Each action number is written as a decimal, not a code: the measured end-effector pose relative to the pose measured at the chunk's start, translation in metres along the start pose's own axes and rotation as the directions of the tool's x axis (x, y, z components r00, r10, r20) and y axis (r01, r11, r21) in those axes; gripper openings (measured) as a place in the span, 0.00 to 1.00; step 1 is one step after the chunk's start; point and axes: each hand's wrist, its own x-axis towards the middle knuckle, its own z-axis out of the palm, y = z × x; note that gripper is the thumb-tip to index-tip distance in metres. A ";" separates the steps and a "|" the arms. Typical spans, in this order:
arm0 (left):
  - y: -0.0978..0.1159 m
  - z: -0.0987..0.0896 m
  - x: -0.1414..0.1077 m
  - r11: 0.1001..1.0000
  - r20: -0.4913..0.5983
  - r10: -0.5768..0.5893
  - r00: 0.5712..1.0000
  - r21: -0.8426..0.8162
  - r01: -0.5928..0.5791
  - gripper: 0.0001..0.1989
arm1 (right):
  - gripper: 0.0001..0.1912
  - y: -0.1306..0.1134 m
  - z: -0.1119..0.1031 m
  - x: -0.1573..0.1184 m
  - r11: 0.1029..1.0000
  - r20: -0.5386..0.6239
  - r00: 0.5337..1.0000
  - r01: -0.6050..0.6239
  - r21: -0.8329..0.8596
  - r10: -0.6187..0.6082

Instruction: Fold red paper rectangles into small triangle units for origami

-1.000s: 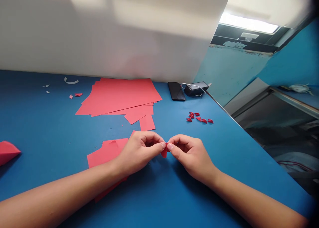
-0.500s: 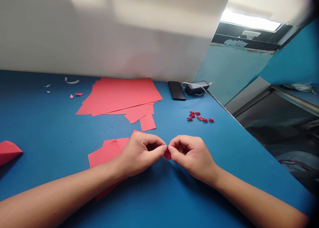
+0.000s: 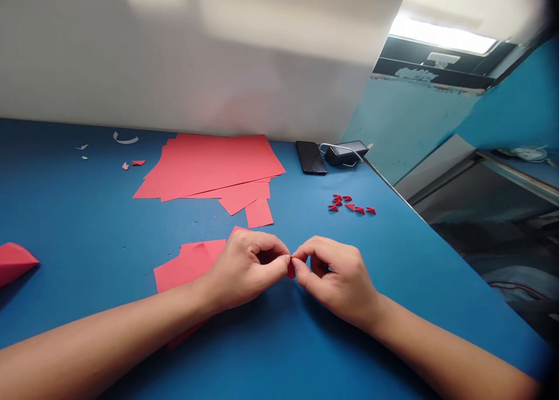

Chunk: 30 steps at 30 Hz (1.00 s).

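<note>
A small folded piece of red paper (image 3: 291, 269) is pinched between both hands above the blue table. My left hand (image 3: 251, 269) grips it between thumb and forefinger from the left. From the right, my right hand (image 3: 334, 272) pinches its upper edge, thumb and fingertip pressed together. Most of the piece is hidden by the fingers. Under my left wrist and forearm lie loose red paper pieces (image 3: 187, 264), partly covered. Several small folded red triangles (image 3: 349, 206) sit in a cluster beyond my right hand.
A stack of red paper sheets (image 3: 213, 164) lies at the back of the blue table (image 3: 297, 353). Right of it are a black phone (image 3: 311, 158) and a dark device with a white cable (image 3: 347, 154). A larger folded red paper (image 3: 15, 263) is far left, with paper scraps (image 3: 126, 139) behind.
My right hand's fingers have shifted slightly left along the top of the folded paper, and less of the piece shows. My left hand keeps its pinch.
</note>
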 end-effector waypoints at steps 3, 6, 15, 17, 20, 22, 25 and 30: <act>-0.001 0.001 -0.001 1.000 0.007 -0.025 1.000 -0.016 0.025 0.09 | 0.06 0.007 0.000 -0.004 0.984 0.005 0.989 0.144 -0.104 -0.145; -0.002 0.002 -0.001 0.998 0.022 -0.055 0.998 -0.036 0.056 0.10 | 0.08 0.013 -0.003 -0.006 0.957 0.075 0.979 0.203 -0.207 -0.192; -0.008 0.003 0.001 1.000 0.087 0.003 0.996 0.012 -0.004 0.11 | 0.09 0.004 -0.012 0.005 0.980 0.113 0.992 -0.071 0.186 0.050; -0.008 0.003 0.002 1.000 0.086 0.008 0.996 0.029 -0.010 0.11 | 0.10 0.005 -0.013 0.009 0.902 0.204 0.958 -0.264 0.343 0.203; -0.007 0.002 0.002 0.999 0.076 0.014 0.997 0.034 -0.017 0.10 | 0.10 0.008 -0.012 0.012 0.752 0.337 0.883 -0.458 0.473 0.326; -0.007 0.001 0.003 0.999 0.071 0.022 0.997 0.032 -0.024 0.10 | 0.10 0.010 -0.012 0.013 0.683 0.392 0.842 -0.533 0.499 0.371; -0.008 0.001 0.002 0.999 0.065 0.041 0.997 0.017 -0.042 0.10 | 0.11 0.011 -0.012 0.013 0.599 0.453 0.798 -0.599 0.531 0.397; -0.007 0.000 0.002 0.995 0.059 0.097 0.994 0.026 -0.099 0.08 | 0.12 0.011 -0.015 0.015 0.530 0.533 0.746 -0.662 0.530 0.399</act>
